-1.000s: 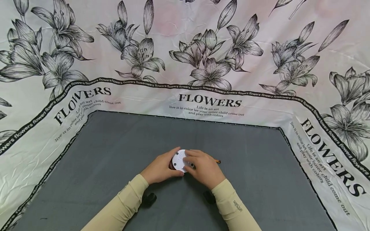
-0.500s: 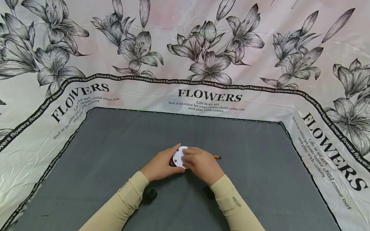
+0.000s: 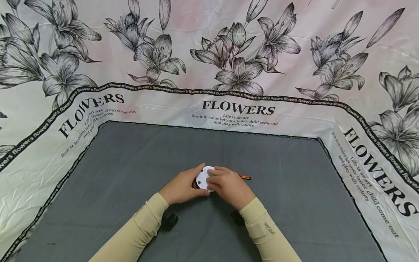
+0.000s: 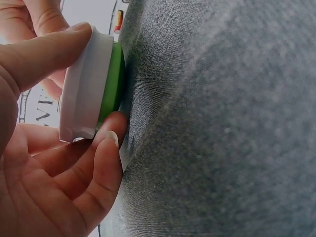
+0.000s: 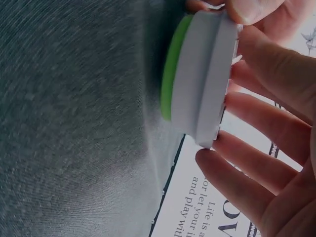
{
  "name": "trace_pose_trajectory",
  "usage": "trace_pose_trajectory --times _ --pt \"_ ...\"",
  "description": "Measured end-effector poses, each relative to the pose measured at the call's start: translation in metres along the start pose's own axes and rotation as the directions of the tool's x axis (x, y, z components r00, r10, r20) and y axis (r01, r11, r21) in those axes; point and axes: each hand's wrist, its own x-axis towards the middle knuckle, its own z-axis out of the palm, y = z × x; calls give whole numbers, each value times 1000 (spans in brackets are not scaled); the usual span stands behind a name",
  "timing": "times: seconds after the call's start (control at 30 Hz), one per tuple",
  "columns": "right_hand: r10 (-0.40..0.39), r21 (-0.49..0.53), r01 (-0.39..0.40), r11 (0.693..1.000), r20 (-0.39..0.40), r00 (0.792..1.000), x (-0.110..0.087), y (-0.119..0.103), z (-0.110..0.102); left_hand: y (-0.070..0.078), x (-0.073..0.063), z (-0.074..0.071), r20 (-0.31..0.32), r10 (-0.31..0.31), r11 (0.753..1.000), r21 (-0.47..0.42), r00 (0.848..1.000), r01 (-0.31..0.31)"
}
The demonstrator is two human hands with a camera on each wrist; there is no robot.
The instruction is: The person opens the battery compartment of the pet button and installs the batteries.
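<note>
A round white plastic device [image 3: 203, 177] with a green underside [image 4: 112, 81] is between both hands just over the grey cloth. Its upper face has rows of small holes and dark round spots. My left hand [image 3: 181, 186] grips it by the rim, the thumb on one side and fingers curled beneath the other. With fingers mostly extended, my right hand [image 3: 230, 187] touches the upper face, covering its right part. The right wrist view shows those fingertips against the face of the white body [image 5: 202, 74]. What lies under them is hidden.
A red-and-black battery [image 3: 245, 177] lies on the cloth just beyond the right hand. The grey cloth [image 3: 157, 149] has a white border [image 3: 170, 109] printed with flowers and lettering. Dark objects [image 3: 170, 221] show beside the wrists.
The head view has tilted slightly. My right fingers have shifted over the device's face, covering a dark spot seen a second ago. The left hand keeps its grip.
</note>
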Motion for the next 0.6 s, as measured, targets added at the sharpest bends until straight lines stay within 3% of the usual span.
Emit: trace_pose_trajectory --times 0.6 --pt "-13 -11 13 1000 -13 1000 0 -2 0 1 0 1 -6 8 1000 9 1000 -8"
